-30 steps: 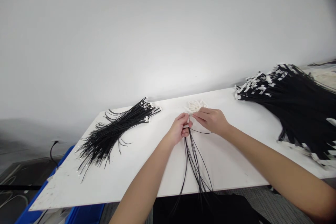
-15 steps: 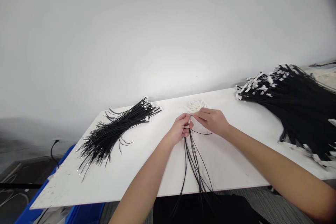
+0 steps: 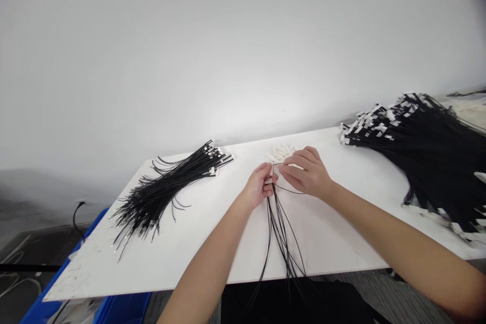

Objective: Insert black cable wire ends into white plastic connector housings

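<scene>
Small white pieces (image 3: 269,181) sit pinched in the left hand's (image 3: 261,182) fingers, right of the frame's centre, with black wires (image 3: 289,265) hanging toward the bottom edge. Just right of them, the right hand (image 3: 307,172) bends its fingers leftward; whether they grip a wire I cannot tell. Both forearms (image 3: 212,260) slant up from below.

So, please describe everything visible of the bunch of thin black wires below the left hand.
The bunch of thin black wires looks flexible, perhaps plastic-coated. Its upper end reaches small white pieces in the left hand; the exact join is too small to see. One strand bows out toward the right hand; the others trail loosely, spreading and crossing, past the near edge of the white tabletop.
</scene>
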`<state>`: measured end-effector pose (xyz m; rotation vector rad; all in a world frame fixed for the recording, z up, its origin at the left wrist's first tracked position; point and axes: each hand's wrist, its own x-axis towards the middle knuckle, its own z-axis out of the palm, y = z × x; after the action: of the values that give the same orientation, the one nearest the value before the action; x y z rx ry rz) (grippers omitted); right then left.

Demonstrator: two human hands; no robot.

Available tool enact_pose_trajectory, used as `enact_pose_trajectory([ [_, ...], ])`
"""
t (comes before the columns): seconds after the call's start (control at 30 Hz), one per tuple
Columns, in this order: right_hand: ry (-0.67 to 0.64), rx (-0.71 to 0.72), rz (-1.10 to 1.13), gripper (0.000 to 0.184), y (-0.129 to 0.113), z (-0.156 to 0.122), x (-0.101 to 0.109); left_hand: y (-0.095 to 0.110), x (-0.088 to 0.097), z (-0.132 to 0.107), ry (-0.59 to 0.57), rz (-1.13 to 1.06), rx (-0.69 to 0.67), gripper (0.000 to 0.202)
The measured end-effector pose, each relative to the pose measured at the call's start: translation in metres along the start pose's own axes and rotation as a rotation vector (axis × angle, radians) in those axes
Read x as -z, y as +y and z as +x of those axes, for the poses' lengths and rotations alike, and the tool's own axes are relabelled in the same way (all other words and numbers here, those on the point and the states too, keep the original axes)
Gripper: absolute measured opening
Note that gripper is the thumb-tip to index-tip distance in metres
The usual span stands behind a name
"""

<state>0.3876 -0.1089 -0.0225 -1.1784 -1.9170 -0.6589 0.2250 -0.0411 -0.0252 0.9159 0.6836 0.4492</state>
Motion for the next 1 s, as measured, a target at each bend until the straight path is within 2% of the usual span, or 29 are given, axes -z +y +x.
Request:
enact_pose_trajectory([
  [0.07, -0.055, 0.126, 0.058, 0.012, -0.0011, 0.0014, 0.0035, 0.0003, 0.0001, 0.0000, 0.015, -0.029, 0.002, 0.037],
  [0.13, -0.166, 0.223, 0.115, 0.015, -0.0025, 0.0012, 0.0042, 0.0006, -0.0001, -0.0003, 0.020, -0.043, 0.000, 0.038],
  [0.23, -0.276, 0.280, 0.155, 0.019, -0.0040, -0.0005, 0.0009, 0.0008, -0.0006, -0.0007, 0.014, -0.042, -0.012, 0.038],
  [0.53, -0.362, 0.284, 0.093, 0.024, -0.0034, -0.0009, -0.0040, -0.0020, 0.0010, 0.0019, 0.032, -0.066, -0.012, 0.036],
  [0.83, -0.339, 0.390, 0.009, 0.021, -0.0019, 0.0007, -0.0043, -0.0025, 0.0035, 0.0044, 0.026, -0.093, 0.014, 0.036],
  [1.0, -0.319, 0.386, 0.024, 0.016, -0.0027, 0.0031, -0.0024, -0.0015, 0.0029, 0.0039, 0.019, -0.110, 0.016, 0.035],
])
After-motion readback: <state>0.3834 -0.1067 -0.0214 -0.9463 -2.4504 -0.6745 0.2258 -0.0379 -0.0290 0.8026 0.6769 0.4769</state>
